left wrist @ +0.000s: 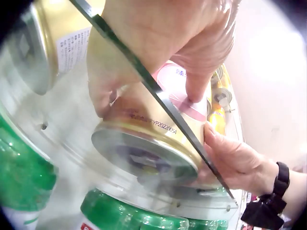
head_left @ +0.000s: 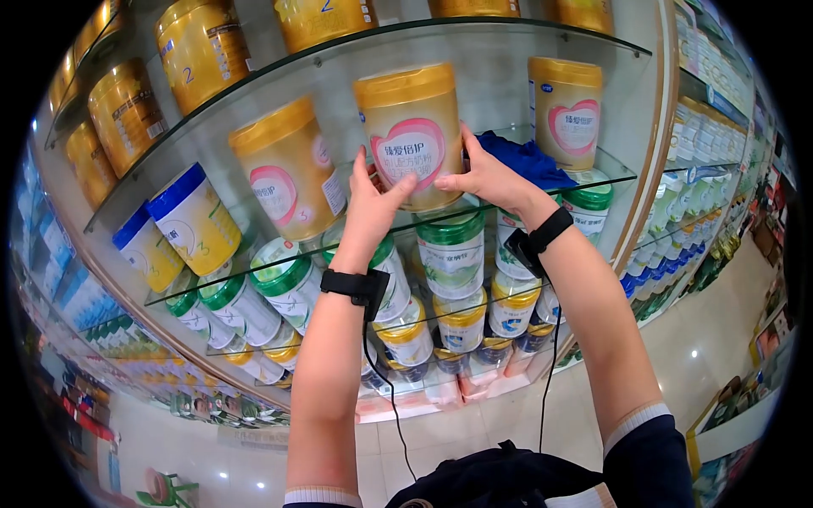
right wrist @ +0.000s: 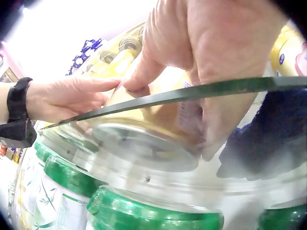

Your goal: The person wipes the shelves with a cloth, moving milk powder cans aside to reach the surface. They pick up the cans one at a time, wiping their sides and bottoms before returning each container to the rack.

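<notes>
A gold can with a pink heart label [head_left: 412, 127] stands at the front of a glass shelf [head_left: 398, 222]. My left hand [head_left: 375, 203] grips its left side, thumb on the label. On the other side my right hand [head_left: 494, 175] holds it, with the thumb across the lower front. The can's bottom [left wrist: 144, 155] shows through the glass in the left wrist view. In the right wrist view the right fingers go behind the can's side. A dark blue cloth [head_left: 523, 159] lies on the shelf just right of the can.
Similar gold cans stand left [head_left: 288, 169] and right [head_left: 566, 114] on this shelf, with blue-lidded cans [head_left: 195, 218] farther left. Green-lidded cans [head_left: 451, 254] fill the shelf below. Another glass shelf [head_left: 373, 34] with gold cans is overhead. Black cables [head_left: 391, 389] hang from both wrists.
</notes>
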{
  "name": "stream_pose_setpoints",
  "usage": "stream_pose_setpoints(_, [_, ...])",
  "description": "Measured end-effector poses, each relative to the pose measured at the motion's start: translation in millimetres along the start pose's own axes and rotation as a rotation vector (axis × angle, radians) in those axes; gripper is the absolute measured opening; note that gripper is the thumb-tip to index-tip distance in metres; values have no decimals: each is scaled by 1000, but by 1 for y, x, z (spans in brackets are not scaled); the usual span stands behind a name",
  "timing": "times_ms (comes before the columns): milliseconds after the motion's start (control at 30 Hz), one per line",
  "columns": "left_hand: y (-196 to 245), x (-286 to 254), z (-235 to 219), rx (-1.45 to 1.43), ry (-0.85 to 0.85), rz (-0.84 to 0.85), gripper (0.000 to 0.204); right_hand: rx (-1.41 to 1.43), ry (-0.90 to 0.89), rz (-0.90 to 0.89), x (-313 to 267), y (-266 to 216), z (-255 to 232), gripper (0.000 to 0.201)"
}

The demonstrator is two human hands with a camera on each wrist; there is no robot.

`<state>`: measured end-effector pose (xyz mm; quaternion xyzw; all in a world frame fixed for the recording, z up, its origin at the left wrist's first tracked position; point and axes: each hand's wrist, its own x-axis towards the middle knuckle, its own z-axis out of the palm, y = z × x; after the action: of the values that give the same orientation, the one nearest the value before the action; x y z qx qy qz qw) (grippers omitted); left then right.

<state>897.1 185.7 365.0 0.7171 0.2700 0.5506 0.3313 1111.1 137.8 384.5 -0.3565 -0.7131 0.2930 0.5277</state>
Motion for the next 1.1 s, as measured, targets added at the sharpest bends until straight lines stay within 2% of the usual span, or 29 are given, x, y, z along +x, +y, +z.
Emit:
stream_pose_setpoints(67, [3, 3, 10, 180, 5, 93, 103, 12, -47, -19, 0, -6, -6, 108])
stream_pose_setpoints(100, [5, -1, 15, 269, 33, 111, 104, -41, -18, -20, 5, 10, -10, 108])
stream_pose_setpoints(200, [13, -3, 18, 300, 23, 94, 106, -16, -24, 0, 2, 2, -11, 118])
stream_pose_setpoints(333, [2, 0, 18, 282, 19, 133, 112, -173, -30, 112, 5, -1, -17, 111])
stream_pose_setpoints(400, [1, 1, 17, 286, -4, 128, 113, -294, -336, 97, 7, -26, -45, 92])
stream_pose_setpoints(433, [-2, 2, 16, 292, -14, 132, 113, -463, -254, 131, 6, -33, -59, 76])
stream_pose_setpoints(467, [-4, 3, 17, 296, -26, 135, 114, -509, -249, 195, 4, -53, -72, 67])
stream_pose_setpoints(533, [-5, 6, 22, 305, -11, 146, 113, -717, -169, 304, 4, -86, -84, 63])
stream_pose_setpoints(567, [-3, 5, 26, 311, -5, 150, 113, -710, -224, 341, 14, -72, -98, 63])
stream_pose_setpoints(667, [23, -4, 38, 618, 60, 44, 116, -997, -432, 279, 29, -29, -105, 63])
stream_pose_setpoints(700, [20, -3, 38, 639, 64, 59, 115, -1059, -489, 354, 28, -20, -100, 62])
stream_pose_setpoints(800, [13, -2, 37, 675, 74, 74, 114, -1108, -473, 422, 24, -10, -85, 63])
stream_pose_setpoints(933, [13, -3, 39, 637, 69, 41, 112, -1064, -484, 361, 9, -13, -88, 62])
stream_pose_setpoints(1067, [15, -4, 40, 625, 70, 21, 111, -1117, -369, 359, -25, -26, -82, 57])
stream_pose_setpoints(1100, [20, -6, 41, 632, 69, -9, 109, -1145, -382, 268, -35, -24, -86, 52])
